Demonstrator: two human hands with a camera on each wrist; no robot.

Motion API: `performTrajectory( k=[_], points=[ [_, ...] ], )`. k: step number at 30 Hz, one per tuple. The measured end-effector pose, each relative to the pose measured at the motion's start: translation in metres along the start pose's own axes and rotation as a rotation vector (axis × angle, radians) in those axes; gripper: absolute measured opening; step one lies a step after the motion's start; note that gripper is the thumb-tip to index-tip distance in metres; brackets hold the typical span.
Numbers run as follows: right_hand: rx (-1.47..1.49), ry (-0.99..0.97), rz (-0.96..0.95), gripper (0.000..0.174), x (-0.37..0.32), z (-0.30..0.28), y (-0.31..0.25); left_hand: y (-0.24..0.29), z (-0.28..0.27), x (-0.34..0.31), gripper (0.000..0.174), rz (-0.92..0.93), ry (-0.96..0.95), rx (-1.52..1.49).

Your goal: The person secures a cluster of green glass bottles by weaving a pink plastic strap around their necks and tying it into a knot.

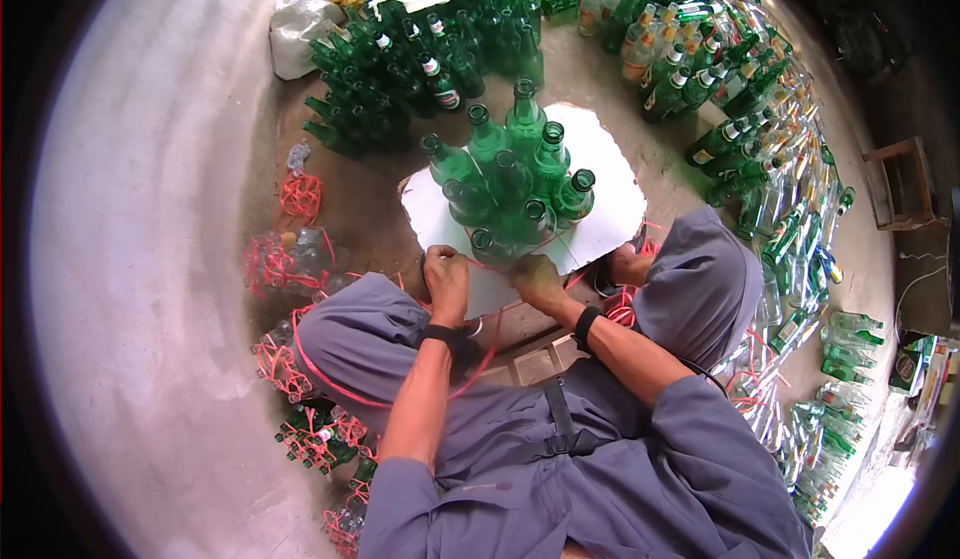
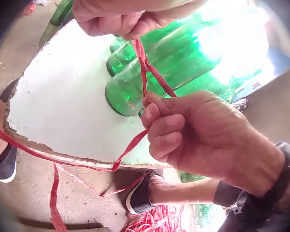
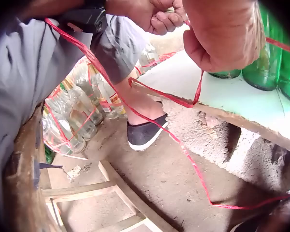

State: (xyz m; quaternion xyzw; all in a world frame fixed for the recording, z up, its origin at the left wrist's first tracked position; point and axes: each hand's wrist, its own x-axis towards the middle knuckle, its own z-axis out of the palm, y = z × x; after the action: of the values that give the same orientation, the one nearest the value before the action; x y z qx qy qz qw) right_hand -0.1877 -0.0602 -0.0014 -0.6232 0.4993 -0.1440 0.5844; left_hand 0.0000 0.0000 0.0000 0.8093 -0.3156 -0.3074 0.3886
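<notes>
Several green glass bottles [image 1: 510, 174] stand bunched together on a white board [image 1: 615, 174]. Red plastic twine [image 2: 144, 65] runs around the bunch and between both hands, beside the bottles' near side. My left hand [image 1: 447, 281] grips the twine at the board's near edge, its fingers curled in the left wrist view. My right hand [image 1: 540, 284] pinches the twine between thumb and forefinger, the other fingers folded, close to the front bottles. A loose length of twine [image 3: 135, 113] trails down past the board's edge and over the lap.
Many green bottles [image 1: 370, 89] crowd the floor beyond the board, and more bottles [image 1: 690, 69] line the right side. Twine-bound clear bottles [image 1: 290, 259] lie at left. A rough block [image 3: 212, 135] supports the board. A wooden frame [image 3: 113, 186] is below, near a shoe [image 3: 147, 133].
</notes>
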Motion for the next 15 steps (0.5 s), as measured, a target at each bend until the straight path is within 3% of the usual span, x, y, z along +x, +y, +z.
performTrajectory(
  k=[3, 5, 9, 11, 15],
  points=[
    [-0.166, 0.024, -0.018, 0.023, -0.006, -0.005, -0.01, -0.014, 0.005, 0.007, 0.023, 0.05, 0.099, -0.142],
    [-0.149, -0.017, -0.044, 0.048, -0.009, -0.011, -0.007, 0.01, 0.011, 0.0, 0.022, -0.133, 0.077, -0.377],
    [-0.019, 0.007, 0.012, 0.051, -0.016, -0.012, -0.016, 0.005, 0.018, 0.002, 0.019, -0.086, 0.182, -0.402],
    [-0.108, -0.093, 0.088, 0.033, -0.012, -0.02, -0.02, 0.017, 0.014, -0.004, 0.021, -0.156, 0.127, -0.453],
    [-0.009, -0.103, 0.095, 0.037, -0.011, -0.018, 0.003, 0.002, 0.023, -0.002, 0.02, -0.131, 0.138, -0.412]
  ],
)
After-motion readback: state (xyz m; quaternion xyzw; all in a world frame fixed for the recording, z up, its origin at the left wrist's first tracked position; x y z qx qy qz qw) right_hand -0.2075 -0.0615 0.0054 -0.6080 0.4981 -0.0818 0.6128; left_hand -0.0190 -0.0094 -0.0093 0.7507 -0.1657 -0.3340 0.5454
